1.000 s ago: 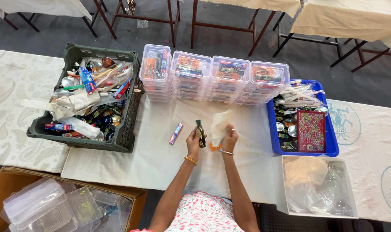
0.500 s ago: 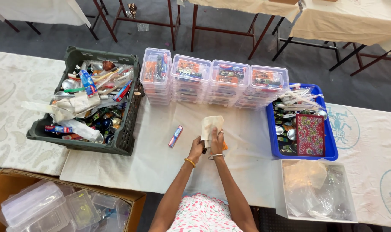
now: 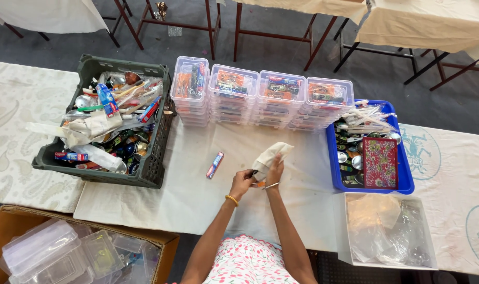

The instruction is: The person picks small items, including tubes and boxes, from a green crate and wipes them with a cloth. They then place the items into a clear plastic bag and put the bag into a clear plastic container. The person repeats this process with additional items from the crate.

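A long table draped in white cloth [image 3: 187,194] carries a dark green plastic crate [image 3: 155,163], stacked clear plastic lidded boxes [image 3: 260,100] and a blue plastic tray [image 3: 334,163]. A small red-and-blue tube [image 3: 214,165] lies loose on it, and a clear open plastic box [image 3: 350,252] sits at its near edge.

Cream pouch [image 3: 270,156], blue tray [image 3: 331,158], dark-green crate [image 3: 155,158].

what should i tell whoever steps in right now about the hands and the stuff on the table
Left hand and right hand are both closed on a small cream cloth pouch, held just above the white tablecloth.
A small red and blue tube box lies loose, left of the hands.
Four stacks of filled clear plastic boxes stand behind.
Dark crate of mixed items at left, blue tray at right.
Pouch not yet boxed.
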